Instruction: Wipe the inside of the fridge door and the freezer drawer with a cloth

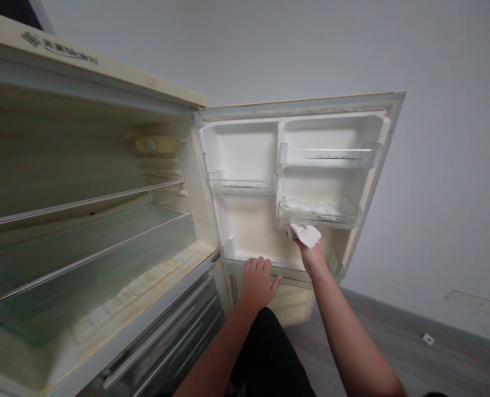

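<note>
A crumpled white cloth (308,235) is in my right hand (312,255), held just under the lower right door shelf (323,220) of an open fridge. Its upper part lies against or close to the underside of that shelf; I cannot tell which. My left hand (257,281) has its fingers hooked over the front rim of the clear bottom door shelf (296,274), the thumb on the outer side. Something whitish, perhaps more cloth or paper, lies in the lower right shelf.
To the left stands the fridge body (205,231), with a glass shelf (83,204) and a clear drawer (104,264) inside. Below is a second compartment with drawers (166,342), its door (294,303) open too. A small white object (427,339) lies on the grey floor (377,320) by the wall.
</note>
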Demonstrator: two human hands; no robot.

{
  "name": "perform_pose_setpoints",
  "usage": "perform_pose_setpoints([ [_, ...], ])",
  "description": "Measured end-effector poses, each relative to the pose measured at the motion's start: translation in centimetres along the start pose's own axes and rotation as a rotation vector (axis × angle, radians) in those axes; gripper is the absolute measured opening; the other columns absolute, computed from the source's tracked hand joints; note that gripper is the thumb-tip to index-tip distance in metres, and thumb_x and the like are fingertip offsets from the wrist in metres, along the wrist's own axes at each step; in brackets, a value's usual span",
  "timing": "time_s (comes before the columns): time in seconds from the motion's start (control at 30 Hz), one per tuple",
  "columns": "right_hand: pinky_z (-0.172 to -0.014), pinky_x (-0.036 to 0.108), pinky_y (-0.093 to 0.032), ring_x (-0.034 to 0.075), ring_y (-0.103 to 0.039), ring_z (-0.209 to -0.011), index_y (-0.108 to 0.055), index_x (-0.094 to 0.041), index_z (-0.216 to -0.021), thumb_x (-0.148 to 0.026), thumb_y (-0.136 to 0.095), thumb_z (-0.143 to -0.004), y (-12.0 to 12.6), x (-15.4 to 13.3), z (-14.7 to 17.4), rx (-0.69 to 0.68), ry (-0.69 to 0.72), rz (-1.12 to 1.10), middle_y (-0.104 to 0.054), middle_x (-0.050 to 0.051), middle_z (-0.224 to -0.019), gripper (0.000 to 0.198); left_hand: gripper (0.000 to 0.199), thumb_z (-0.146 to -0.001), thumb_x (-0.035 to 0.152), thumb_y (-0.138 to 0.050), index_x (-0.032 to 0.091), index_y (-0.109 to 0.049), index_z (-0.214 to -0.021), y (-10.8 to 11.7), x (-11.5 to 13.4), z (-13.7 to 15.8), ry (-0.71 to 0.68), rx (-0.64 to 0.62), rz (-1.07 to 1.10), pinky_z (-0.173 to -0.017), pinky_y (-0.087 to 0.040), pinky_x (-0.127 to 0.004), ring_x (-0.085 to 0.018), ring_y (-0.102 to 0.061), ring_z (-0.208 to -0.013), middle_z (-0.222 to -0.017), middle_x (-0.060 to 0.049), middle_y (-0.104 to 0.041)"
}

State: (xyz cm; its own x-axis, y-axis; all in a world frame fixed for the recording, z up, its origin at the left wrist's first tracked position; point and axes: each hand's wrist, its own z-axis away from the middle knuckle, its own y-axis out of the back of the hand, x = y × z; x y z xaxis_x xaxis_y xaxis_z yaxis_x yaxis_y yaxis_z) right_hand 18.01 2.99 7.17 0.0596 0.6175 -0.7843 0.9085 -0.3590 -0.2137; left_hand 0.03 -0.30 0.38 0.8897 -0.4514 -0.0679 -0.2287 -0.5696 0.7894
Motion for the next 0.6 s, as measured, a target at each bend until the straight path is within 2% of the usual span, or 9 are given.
perform_pose_setpoints([
  [0.07,-0.095,0.043,-0.055,0.022,-0.066,-0.097,-0.063,-0.022,-0.089,-0.042,-0.078,-0.062,-2.0,-0.5,-0.7,-0.105,-0.159,-0.234,-0.072,0.005,-0.101,0.036,0.033,-0.094,0.048,-0.06,0.016,-0.061,-0.105,0.1,-0.1,0.0,-0.004,-0.004,0.003,-0.099,-0.042,-0.049,-0.031,-0.054,-0.099,-0.1,-0.011,-0.06],
  [0.13,-0.088,0.04,-0.058,0.021,-0.068,-0.09,-0.065,-0.022,-0.082,-0.039,-0.084,-0.053,-3.5,-1.3,-1.1,-0.134,-0.263,-0.411,-0.074,0.003,-0.094,0.038,0.034,-0.094,0.048,-0.061,0.016,-0.061,-0.105,0.1,-0.1,0.0,-0.005,-0.007,0.003,-0.099,-0.042,-0.049,-0.031,-0.054,-0.1,-0.1,-0.011,-0.06],
  [0.23,-0.078,0.036,-0.06,0.02,-0.069,-0.083,-0.066,-0.022,-0.075,-0.034,-0.086,-0.048,-4.2,-2.6,-1.2,-0.064,-0.339,-0.563,-0.074,0.001,-0.081,0.036,0.035,-0.094,0.049,-0.061,0.016,-0.061,-0.105,0.2,-0.1,0.0,-0.002,-0.013,0.003,-0.099,-0.042,-0.048,-0.031,-0.054,-0.1,-0.1,-0.011,-0.06],
  [0.3,-0.074,0.034,-0.061,0.02,-0.069,-0.081,-0.068,-0.02,-0.077,-0.031,-0.084,-0.049,-3.5,-3.2,-1.2,-0.027,-0.367,-0.6,-0.074,0.002,-0.08,0.034,0.034,-0.094,0.049,-0.06,0.016,-0.061,-0.105,0.3,-0.1,-0.1,-0.003,-0.022,0.004,-0.098,-0.042,-0.048,-0.031,-0.054,-0.1,-0.1,-0.011,-0.06],
  [0.37,-0.073,0.034,-0.061,0.019,-0.069,-0.081,-0.069,-0.02,-0.082,-0.029,-0.081,-0.054,-1.9,-3.6,-1.5,0.051,-0.339,-0.604,-0.075,0.001,-0.083,0.031,0.035,-0.094,0.05,-0.06,0.017,-0.061,-0.104,0.3,-0.1,-0.1,-0.003,-0.03,0.006,-0.097,-0.042,-0.047,-0.031,-0.054,-0.099,-0.1,-0.011,-0.06],
  [0.5,-0.072,0.029,-0.059,0.015,-0.069,-0.086,-0.068,-0.022,-0.092,-0.03,-0.068,-0.071,1.8,-4.8,-2.4,0.275,-0.162,-0.643,-0.074,0.0,-0.091,0.023,0.034,-0.093,0.049,-0.062,0.017,-0.06,-0.105,0.3,-0.1,-0.1,-0.006,-0.034,0.009,-0.096,-0.043,-0.047,-0.031,-0.054,-0.1,-0.1,-0.011,-0.06],
  [0.6,-0.07,0.028,-0.059,0.015,-0.069,-0.086,-0.064,-0.023,-0.09,-0.033,-0.059,-0.077,2.8,-6.2,-1.8,0.348,-0.112,-0.683,-0.073,0.001,-0.092,0.016,0.033,-0.093,0.05,-0.062,0.018,-0.06,-0.105,0.3,-0.2,-0.1,-0.003,-0.027,0.014,-0.096,-0.042,-0.047,-0.031,-0.054,-0.101,-0.101,-0.01,-0.06],
])
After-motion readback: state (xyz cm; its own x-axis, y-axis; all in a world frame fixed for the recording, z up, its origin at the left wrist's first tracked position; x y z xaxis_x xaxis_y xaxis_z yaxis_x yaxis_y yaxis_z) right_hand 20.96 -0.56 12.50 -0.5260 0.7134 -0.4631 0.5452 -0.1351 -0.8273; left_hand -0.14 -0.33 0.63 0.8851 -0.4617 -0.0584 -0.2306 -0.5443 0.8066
